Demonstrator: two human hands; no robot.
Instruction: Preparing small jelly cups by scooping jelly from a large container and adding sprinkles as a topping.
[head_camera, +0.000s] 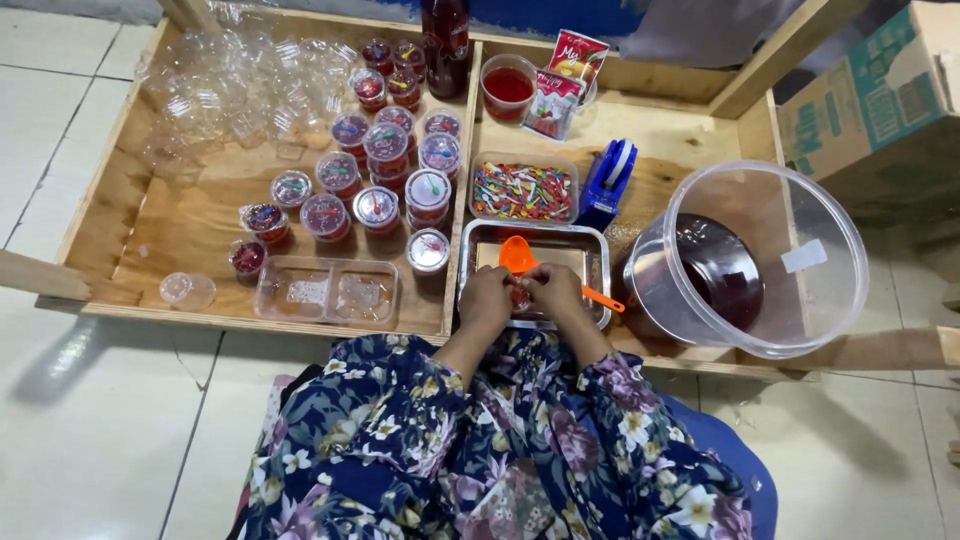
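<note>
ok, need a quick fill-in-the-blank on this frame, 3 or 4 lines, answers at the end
1. Both hands, left hand and right hand, meet over the metal ____.
2. The scoop lying in the tray is coloured ____.
3. The blue tape dispenser stands to the ____ of the box of coloured picks.
4. The large clear tub holds a dark ____ liquid.

Missing words: tray; orange; right; red

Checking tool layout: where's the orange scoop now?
Head view, centre: the orange scoop lies in the metal tray, just beyond both hands, below the box of coloured picks.
</note>
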